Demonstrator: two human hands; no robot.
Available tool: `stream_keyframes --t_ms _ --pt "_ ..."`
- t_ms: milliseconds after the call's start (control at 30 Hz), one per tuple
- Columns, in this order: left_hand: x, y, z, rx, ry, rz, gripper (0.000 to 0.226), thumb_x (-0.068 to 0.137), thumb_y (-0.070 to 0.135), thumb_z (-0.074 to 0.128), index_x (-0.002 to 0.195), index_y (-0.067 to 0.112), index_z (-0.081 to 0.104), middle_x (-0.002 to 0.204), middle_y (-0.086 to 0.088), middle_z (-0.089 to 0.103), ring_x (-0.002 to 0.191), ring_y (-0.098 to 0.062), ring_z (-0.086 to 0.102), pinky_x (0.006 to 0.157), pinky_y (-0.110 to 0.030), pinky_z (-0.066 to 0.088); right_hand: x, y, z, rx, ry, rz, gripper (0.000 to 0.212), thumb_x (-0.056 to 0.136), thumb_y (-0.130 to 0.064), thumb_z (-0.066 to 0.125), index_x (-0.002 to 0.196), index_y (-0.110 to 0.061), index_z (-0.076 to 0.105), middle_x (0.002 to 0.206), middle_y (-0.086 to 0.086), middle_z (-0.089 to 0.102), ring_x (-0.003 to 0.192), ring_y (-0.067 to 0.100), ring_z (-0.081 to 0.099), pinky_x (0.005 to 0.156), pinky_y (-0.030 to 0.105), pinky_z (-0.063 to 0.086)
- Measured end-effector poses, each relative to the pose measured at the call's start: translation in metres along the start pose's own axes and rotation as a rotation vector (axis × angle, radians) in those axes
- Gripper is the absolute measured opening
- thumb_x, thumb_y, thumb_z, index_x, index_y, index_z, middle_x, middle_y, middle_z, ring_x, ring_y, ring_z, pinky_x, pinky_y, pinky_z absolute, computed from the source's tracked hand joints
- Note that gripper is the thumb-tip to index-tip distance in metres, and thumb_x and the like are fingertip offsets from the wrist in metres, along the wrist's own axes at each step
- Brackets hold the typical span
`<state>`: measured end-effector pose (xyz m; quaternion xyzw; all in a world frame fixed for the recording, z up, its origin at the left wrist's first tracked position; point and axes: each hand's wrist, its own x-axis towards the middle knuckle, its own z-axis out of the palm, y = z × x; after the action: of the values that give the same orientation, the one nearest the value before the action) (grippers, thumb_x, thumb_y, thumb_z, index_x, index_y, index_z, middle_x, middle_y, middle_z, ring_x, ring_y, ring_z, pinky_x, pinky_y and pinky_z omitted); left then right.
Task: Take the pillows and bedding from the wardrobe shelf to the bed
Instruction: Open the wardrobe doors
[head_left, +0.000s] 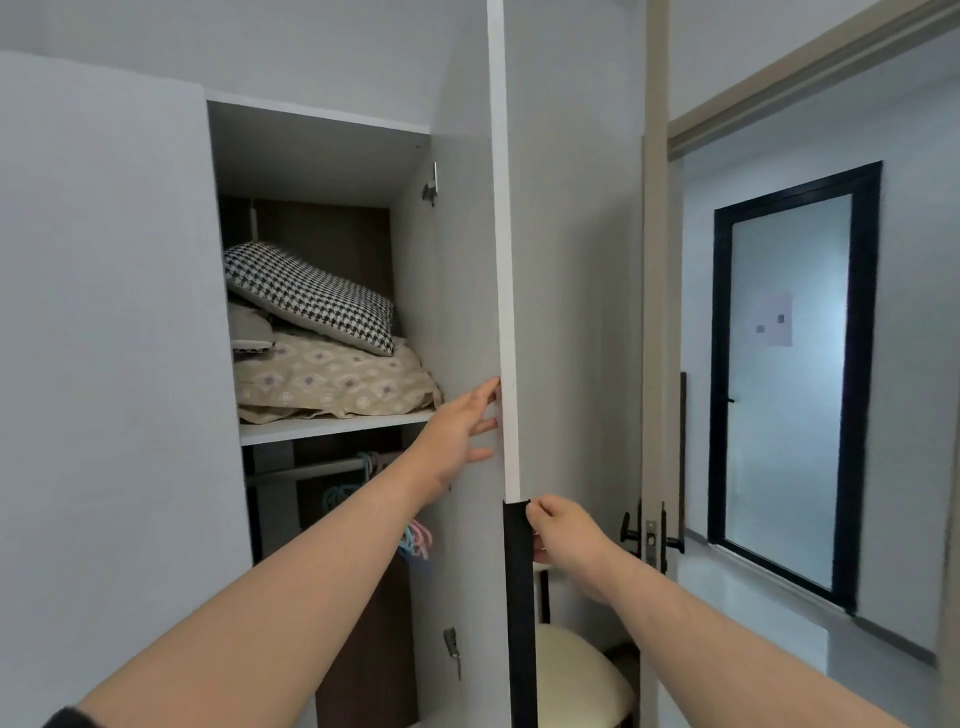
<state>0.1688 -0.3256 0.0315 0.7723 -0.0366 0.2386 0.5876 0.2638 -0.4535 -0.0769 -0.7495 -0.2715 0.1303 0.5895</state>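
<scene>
The wardrobe door (467, 270) stands open, edge toward us. The left hand (460, 431) lies flat with spread fingers on the inside of the door, grasping nothing. The right hand (563, 530) pinches the black handle strip (519, 597) on the door's edge. On the white shelf (332, 427) a checked pillow (311, 296) leans on a folded beige blanket (332, 382), with a grey pillow (249, 330) beside it. Coloured hangers (415, 540) hang below. A cream stool (576, 670) sits behind the door. To the right is a pale room with a black-framed glass door (789, 384).

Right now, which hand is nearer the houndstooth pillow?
Left. The left hand is by the door's inner face, just right of and below the houndstooth pillow; the right hand grips the black handle lower down.
</scene>
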Motion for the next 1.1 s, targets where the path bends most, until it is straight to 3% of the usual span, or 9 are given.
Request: stream_keyframes --t_ms 133,233,433,533,667,767,867,967,1100 --pt "0.02 0.001 0.038 0.056 -0.049 0.005 0.049 0.103 0.042 0.026 0.148 0.028 0.034 0.15 0.008 0.036 0.137 -0.022 0.038 0.105 -0.043 0.039 0.002 0.002 -0.041 0.022 0.044 0.031 0.024 0.101 -0.015 0.037 0.096 -0.003 0.057 0.091 0.015 0.054 0.082 0.022 0.055 0.064 0.021 0.054" --pt "0.032 -0.001 0.056 0.054 -0.025 0.038 0.046 0.103 0.038 0.025 0.146 0.026 0.037 0.14 0.01 0.04 0.133 -0.025 0.04 0.105 -0.04 0.039 0.003 0.0 -0.061 0.022 0.013 0.048 0.024 0.102 -0.015 0.037 0.1 -0.001 0.057 0.091 0.014 0.057 0.077 0.018 0.058 0.054 0.015 0.052" --pt "0.047 -0.018 0.046 0.117 0.017 0.128 0.044 0.104 0.037 0.025 0.145 0.029 0.037 0.144 0.002 0.04 0.122 -0.026 0.049 0.099 -0.037 0.044 0.01 0.005 -0.065 -0.004 -0.054 0.034 0.03 0.101 -0.018 0.039 0.104 0.003 0.06 0.094 0.013 0.064 0.083 0.022 0.064 0.082 0.036 0.056" --pt "0.046 -0.025 0.046 0.133 -0.013 0.155 0.048 0.101 0.043 0.031 0.147 0.03 0.032 0.145 0.004 0.036 0.129 -0.023 0.045 0.102 -0.039 0.043 0.009 0.004 -0.065 -0.082 -0.024 -0.003 0.026 0.099 -0.023 0.042 0.099 -0.004 0.06 0.095 0.01 0.065 0.084 0.022 0.062 0.083 0.038 0.052" --pt "0.038 -0.027 0.037 0.376 -0.031 0.285 0.058 0.096 0.046 0.035 0.151 0.028 0.023 0.157 0.007 0.026 0.143 -0.007 0.023 0.119 -0.036 0.02 0.006 -0.012 -0.061 -0.202 0.166 -0.206 0.042 0.097 -0.034 0.049 0.136 -0.018 0.047 0.129 0.002 0.058 0.111 0.016 0.056 0.099 0.033 0.045" --pt "0.028 -0.019 0.019 0.626 0.091 0.416 0.061 0.097 0.048 0.032 0.152 0.029 0.014 0.162 0.006 0.013 0.146 -0.003 0.008 0.121 -0.033 0.009 -0.004 -0.036 -0.057 -0.313 0.323 -0.437 0.055 0.097 -0.035 0.049 0.147 -0.02 0.032 0.15 -0.003 0.04 0.134 0.012 0.039 0.111 0.03 0.032" --pt "0.015 -0.004 -0.012 0.806 0.299 0.522 0.067 0.094 0.05 0.028 0.154 0.027 0.009 0.163 0.003 0.002 0.149 -0.008 -0.003 0.119 -0.032 0.004 -0.015 -0.064 -0.046 -0.435 0.42 -0.676 0.062 0.096 -0.035 0.051 0.15 -0.02 0.025 0.155 -0.004 0.03 0.137 0.005 0.028 0.11 0.018 0.018" --pt "-0.001 0.011 -0.051 0.937 0.461 0.568 0.069 0.093 0.045 0.029 0.154 0.02 0.011 0.164 -0.001 0.002 0.149 -0.011 -0.006 0.119 -0.032 0.002 -0.017 -0.091 -0.029 -0.511 0.443 -0.778 0.068 0.093 -0.041 0.049 0.152 -0.024 0.018 0.162 -0.005 0.016 0.146 0.01 0.015 0.113 0.024 0.013" --pt "-0.029 0.021 -0.108 1.037 0.583 0.472 0.068 0.093 0.046 0.032 0.154 0.023 0.012 0.164 0.003 0.0 0.149 -0.01 -0.006 0.118 -0.031 0.002 -0.007 -0.117 0.006 -0.548 0.392 -0.846 0.069 0.092 -0.046 0.045 0.152 -0.026 0.019 0.163 -0.007 0.012 0.148 0.011 0.011 0.113 0.024 0.01"
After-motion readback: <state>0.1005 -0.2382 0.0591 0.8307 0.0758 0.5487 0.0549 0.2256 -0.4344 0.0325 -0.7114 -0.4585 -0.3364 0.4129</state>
